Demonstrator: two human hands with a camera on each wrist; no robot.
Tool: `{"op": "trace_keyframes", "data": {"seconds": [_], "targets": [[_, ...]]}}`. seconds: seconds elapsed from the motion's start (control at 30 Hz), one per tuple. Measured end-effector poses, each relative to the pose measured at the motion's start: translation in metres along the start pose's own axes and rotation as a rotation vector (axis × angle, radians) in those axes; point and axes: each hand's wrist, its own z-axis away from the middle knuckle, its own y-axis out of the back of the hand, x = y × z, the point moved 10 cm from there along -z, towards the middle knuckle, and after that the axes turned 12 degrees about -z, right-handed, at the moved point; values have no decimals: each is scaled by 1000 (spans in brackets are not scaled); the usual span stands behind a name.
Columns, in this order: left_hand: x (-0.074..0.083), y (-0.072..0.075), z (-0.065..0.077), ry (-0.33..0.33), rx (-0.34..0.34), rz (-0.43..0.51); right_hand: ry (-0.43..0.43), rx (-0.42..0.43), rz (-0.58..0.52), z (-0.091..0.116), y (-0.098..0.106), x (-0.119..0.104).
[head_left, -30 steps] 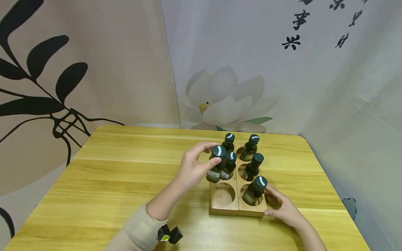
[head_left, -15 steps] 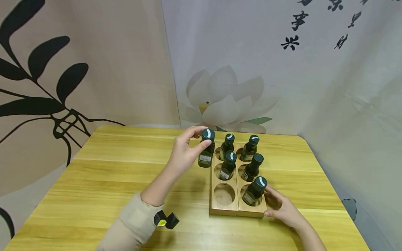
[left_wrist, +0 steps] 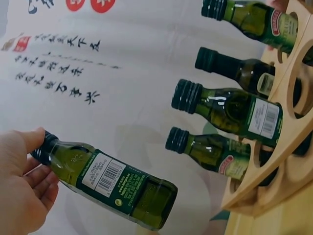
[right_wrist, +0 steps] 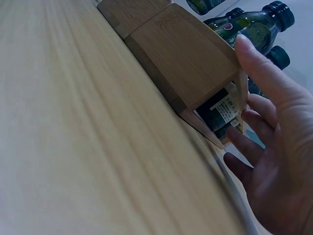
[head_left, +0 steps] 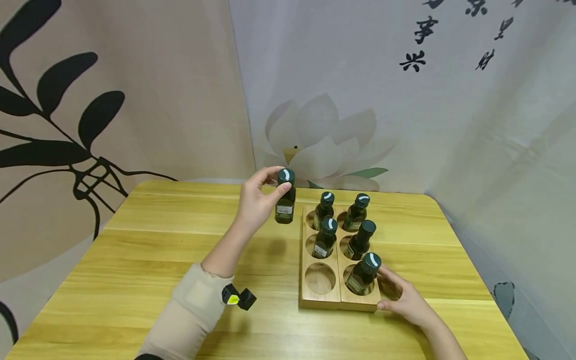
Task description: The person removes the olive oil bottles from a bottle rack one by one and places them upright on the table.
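My left hand (head_left: 256, 202) pinches the dark cap of a small green glass oil bottle (head_left: 285, 206), which hangs upright above the table, left of the wooden bottle rack (head_left: 320, 304). Its white barcode label (left_wrist: 103, 175) shows in the left wrist view. The rack has two rows of round holes; the near left hole (head_left: 320, 280) holds no bottle. Beside the near right bottle (head_left: 363, 274), my right hand (head_left: 407, 300) holds the rack's near right corner. Its thumb (right_wrist: 254, 56) lies at the rack's edge, the other fingers along the open side.
Several more dark-capped bottles stand in the rack, among them a middle left bottle (head_left: 325, 240) and a slimmer, plain-capped bottle (head_left: 361, 241). The wooden table (head_left: 171, 240) ends at a printed cloth backdrop (head_left: 180, 100) behind.
My left hand has carried the oil bottle away from over the rack's left row, leftward and toward the back of the table. The right hand has stayed at the rack's corner.
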Motion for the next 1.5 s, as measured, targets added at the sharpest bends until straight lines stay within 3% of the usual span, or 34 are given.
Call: {"op": "trace_keyframes", "data": {"seconds": [0.57,1.17,1.5], "targets": [[-46,-7,-7,122,11,-42,0,-3,-22,-1,-1,-1],[-92,-28,7,163,24,-50,9,-5,-29,-1,-1,-1],[-112,-38,18,223,16,-62,8,-1,-8,-1,0,1]]}}
